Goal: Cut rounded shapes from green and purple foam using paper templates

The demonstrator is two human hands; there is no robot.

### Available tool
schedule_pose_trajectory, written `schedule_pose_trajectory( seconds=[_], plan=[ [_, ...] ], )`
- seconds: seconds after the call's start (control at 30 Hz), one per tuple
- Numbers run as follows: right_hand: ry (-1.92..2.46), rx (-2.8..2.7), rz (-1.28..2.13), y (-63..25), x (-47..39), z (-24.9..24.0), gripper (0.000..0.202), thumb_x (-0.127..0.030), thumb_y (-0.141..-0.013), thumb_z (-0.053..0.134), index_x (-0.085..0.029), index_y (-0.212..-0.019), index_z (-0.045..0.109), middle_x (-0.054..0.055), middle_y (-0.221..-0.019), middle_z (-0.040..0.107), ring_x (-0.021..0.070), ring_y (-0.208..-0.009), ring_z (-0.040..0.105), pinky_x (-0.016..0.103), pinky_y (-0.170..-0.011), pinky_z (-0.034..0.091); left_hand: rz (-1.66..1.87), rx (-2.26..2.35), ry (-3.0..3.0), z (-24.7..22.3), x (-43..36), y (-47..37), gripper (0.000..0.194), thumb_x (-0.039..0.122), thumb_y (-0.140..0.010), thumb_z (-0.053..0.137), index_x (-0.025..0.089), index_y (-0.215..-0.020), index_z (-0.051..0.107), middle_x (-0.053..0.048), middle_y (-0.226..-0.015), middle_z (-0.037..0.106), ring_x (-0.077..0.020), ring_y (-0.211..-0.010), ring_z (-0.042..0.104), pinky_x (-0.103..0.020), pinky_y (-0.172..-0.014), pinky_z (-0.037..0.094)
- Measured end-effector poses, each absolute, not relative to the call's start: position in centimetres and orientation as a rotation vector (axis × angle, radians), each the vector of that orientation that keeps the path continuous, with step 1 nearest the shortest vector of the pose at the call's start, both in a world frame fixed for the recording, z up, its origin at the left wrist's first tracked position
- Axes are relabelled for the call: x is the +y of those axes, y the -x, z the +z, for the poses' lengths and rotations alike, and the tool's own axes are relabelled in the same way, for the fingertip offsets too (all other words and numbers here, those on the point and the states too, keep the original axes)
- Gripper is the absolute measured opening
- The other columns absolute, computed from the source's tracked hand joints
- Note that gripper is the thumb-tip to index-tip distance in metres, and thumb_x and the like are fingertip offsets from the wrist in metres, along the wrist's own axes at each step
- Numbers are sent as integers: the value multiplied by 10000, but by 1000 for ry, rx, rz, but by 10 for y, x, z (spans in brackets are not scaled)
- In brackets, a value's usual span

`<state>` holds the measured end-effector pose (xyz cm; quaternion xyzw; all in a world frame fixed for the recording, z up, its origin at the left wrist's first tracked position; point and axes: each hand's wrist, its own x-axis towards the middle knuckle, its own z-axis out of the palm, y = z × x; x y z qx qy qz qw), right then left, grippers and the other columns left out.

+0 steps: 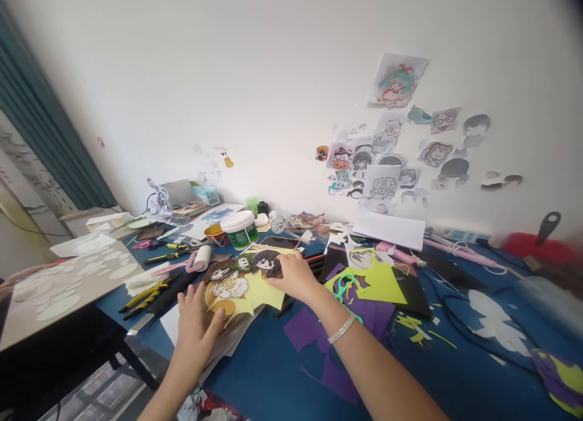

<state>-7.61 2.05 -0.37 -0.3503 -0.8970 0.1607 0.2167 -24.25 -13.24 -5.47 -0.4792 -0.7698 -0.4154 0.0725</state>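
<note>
My left hand [198, 321] lies at the left edge of a pile of paper, its thumb and fingers spread apart. Beside its thumb is a tan round paper piece [223, 307]. My right hand [294, 275] has its fingers and thumb closed at the edge of a dark-haired character paper cutout [265, 262]. Other cutouts lie left of that one: a green-haired head [243, 262] and a brown-haired figure [222, 270]. Under them is pale yellow paper [264, 290]. Green-handled scissors [345, 285] rest on purple paper [303, 328] near my right wrist.
A white-lidded tub [239, 228] and a phone [282, 243] stand or lie behind the cutouts. Yellow-black pliers [144, 296] and a lint roller [198, 259] are at left. Yellow-green paper [382, 281] lies at right, near pink glue guns [396, 253] and cables. Drawings cover the wall.
</note>
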Motion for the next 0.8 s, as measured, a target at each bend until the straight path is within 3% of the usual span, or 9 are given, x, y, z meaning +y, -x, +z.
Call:
schedule_pose_trajectory(
  seconds=[0.23,0.43,0.63,0.8],
  plan=[
    [1031,-2445,386,75,24,-4,568,-391,-698,578,-104,-1175,464,174,-1266,401,331,-1144,334,420,-900,322,-1366,-2314,1417,-58,-119,237,631,508,-789,377,148,-1301,298,-155,-1423,209,-308,-1324,27,-528,-1032,140],
    [860,-2383,363,78,15,6,314,-262,-744,530,-165,-1042,555,84,-1010,588,235,-972,471,323,-785,386,-1114,-2429,1345,-29,-117,244,603,515,-711,458,124,-1170,454,-165,-1181,520,-349,-1151,417,-487,-929,348],
    [712,-2407,344,110,-10,-11,377,-334,-693,601,-168,-1029,557,81,-1001,606,257,-964,469,344,-764,400,-1084,-2530,1225,-18,-96,274,702,487,-690,488,88,-1254,365,-203,-1205,508,-350,-1099,479,-433,-866,410],
    [685,-2363,384,123,-14,-18,360,-271,-701,607,-175,-1044,555,76,-974,619,260,-1001,446,369,-832,370,-1328,-2544,1275,-26,-86,286,684,449,-646,560,127,-1223,386,-164,-1134,567,-286,-1022,552,-377,-844,437]
  ],
)
